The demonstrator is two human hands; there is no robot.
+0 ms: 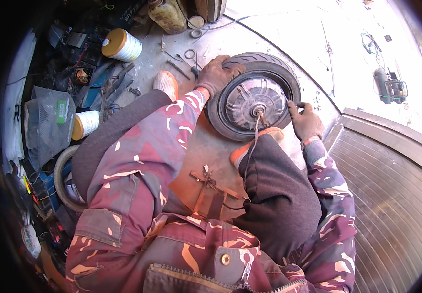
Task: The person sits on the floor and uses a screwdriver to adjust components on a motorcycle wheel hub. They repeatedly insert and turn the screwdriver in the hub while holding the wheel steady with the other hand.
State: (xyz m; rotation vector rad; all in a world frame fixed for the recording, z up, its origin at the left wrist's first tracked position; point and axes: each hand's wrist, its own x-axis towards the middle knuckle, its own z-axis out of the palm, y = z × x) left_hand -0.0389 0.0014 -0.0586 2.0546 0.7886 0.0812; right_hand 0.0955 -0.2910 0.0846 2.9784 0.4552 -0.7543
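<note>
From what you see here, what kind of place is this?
Probably a small repair workshop opening onto a street. Both hands, left hand and right hand, grip a tyred wheel on the floor; loose tools and a spool lie nearby.

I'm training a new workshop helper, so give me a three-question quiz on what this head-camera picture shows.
1. True or false: both hands touch the small black-tyred wheel with the silver hub motor.
2. Which hand grips the tyre's upper-left edge? A) left hand B) right hand
3. Fill in: a thin cable leaves the wheel's ____ and runs toward the person.

Key
1. True: each hand rests on the tyre.
2. A; the right hand holds the right side.
3. Centre axle. Nearby, a white thread spool with yellow ends lies on the grey concrete floor.
</note>
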